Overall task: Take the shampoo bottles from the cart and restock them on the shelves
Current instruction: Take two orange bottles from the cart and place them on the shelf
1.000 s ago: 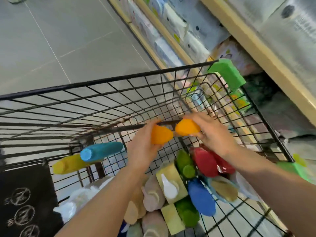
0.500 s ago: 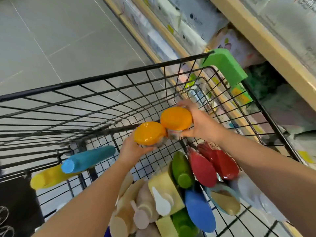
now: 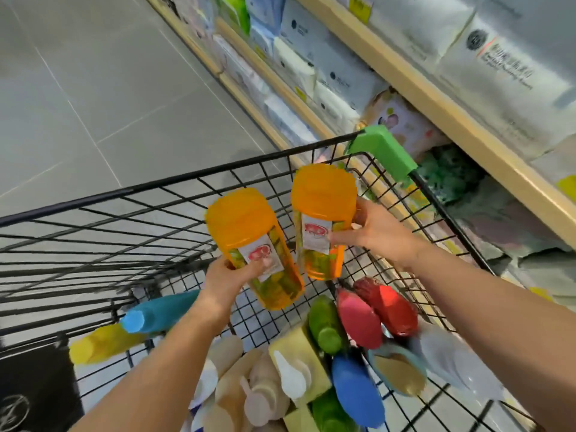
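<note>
hands (image 3: 299, 254) gripping orange bottles (image 3: 252, 241), above cart rim (image 3: 174, 182)

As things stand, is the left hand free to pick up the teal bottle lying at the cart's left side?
Probably not yet. The left hand grips an orange bottle, so it has no free fingers. The teal bottle itself lies uncovered just left of that forearm, with nothing on top of it.

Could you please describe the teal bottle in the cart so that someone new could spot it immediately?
Start at the black wire cart and go to its left side. There the teal bottle lies on its side beside a yellow bottle; it alone is teal with a lighter blue cap.
</note>
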`<state>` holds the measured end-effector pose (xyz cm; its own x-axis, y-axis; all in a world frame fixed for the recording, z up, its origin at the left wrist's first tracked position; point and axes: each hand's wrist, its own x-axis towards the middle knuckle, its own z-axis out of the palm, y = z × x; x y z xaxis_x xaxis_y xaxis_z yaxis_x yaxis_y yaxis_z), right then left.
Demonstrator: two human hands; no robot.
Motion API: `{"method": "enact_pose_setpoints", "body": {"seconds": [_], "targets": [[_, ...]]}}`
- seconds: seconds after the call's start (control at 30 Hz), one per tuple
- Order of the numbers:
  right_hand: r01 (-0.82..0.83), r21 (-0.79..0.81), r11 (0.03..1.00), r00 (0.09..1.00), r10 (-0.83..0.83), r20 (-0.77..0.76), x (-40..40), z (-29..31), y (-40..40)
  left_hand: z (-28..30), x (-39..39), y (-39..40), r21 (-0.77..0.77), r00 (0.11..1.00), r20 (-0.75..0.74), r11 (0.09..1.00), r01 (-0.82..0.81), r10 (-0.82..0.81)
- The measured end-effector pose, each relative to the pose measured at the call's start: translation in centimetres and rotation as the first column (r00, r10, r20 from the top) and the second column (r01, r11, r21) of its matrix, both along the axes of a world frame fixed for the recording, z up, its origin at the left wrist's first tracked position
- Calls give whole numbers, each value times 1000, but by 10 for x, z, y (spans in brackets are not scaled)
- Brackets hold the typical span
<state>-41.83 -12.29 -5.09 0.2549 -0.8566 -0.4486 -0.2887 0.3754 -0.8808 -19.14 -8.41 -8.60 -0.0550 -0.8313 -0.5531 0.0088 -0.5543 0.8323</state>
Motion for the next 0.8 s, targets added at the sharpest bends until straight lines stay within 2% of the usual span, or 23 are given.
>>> {"method": "enact_pose_setpoints", "body": {"seconds": [0.17,0.23,0.33,0.4,0.57,0.7,0.8], "targets": [[310,-68,948,918,-281,279,11,69,33,85,-2,10,-130,988,-134,987,-94,77],[403,-44,914,855,-359,374,14,102,59,121,-5,24,-107,968,-241,990,-93,65],[467,119,876,713,-453,536,14,141,109,168,-6,53,-15,891,-447,997,80,-78],[454,238,859,627,-497,600,12,163,153,188,-8,80,8,837,-510,973,232,-196],[545,449,708,481,-703,523,-1,183,257,211,-31,152,100,798,-508,898,428,-324],[646,456,612,425,-785,451,-17,189,332,221,-67,214,183,809,-428,838,514,-402],[709,421,565,407,-816,410,-38,193,392,231,-101,258,192,754,-411,760,621,-512]]}}
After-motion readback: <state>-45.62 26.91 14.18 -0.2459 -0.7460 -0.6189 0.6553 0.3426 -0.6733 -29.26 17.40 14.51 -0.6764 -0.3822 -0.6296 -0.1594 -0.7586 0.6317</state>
